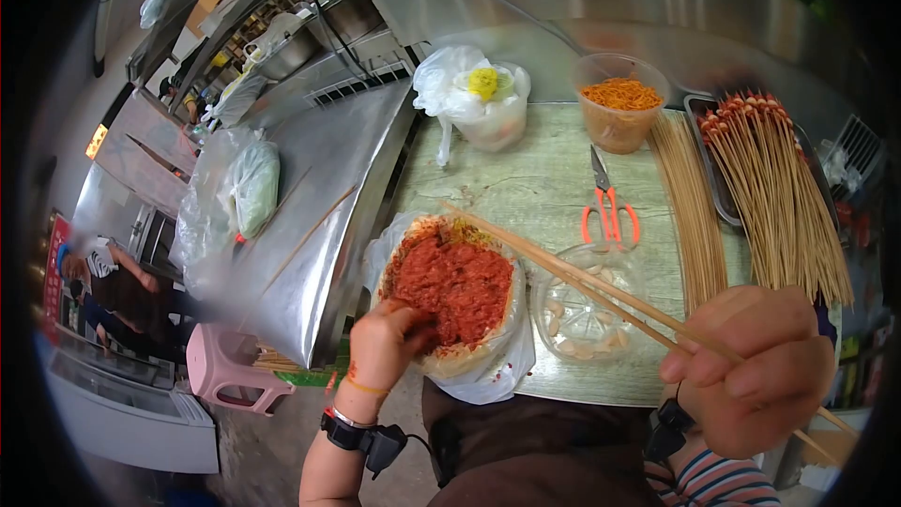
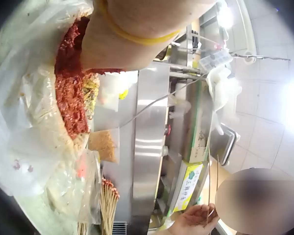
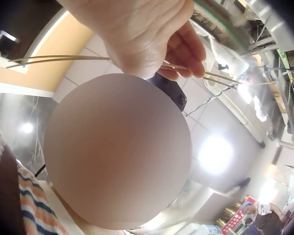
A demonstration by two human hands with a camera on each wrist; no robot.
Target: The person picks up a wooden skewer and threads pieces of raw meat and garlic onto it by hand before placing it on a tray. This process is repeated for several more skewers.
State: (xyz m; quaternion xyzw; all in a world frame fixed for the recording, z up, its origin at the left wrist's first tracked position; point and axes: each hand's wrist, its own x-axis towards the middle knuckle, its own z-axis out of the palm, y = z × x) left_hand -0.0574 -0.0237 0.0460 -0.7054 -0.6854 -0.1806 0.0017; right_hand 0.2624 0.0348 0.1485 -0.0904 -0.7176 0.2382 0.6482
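A bowl (image 1: 450,363) lined with a clear plastic bag holds red, seasoned meat (image 1: 455,286). My left hand (image 1: 387,343) is at the near left side of this bowl, its curled fingers pinching at the meat, with the fingertips partly hidden. In the left wrist view, the red meat (image 2: 71,110) lies right beside my wrist. Raised over the table's right side, my right hand (image 1: 751,361) grips two long bamboo skewers (image 1: 572,272). Their far ends point across toward the bowl. In the right wrist view, the skewers (image 3: 68,58) stick out on both sides of the hand.
Beside the bowl stands a clear container (image 1: 591,319) with pale pieces. Orange-handled scissors (image 1: 610,207), a tub of orange shreds (image 1: 619,117), bare skewers (image 1: 693,216) and a tray (image 1: 718,188) of loaded skewers lie beyond. A bagged tub (image 1: 493,122) stands at the back.
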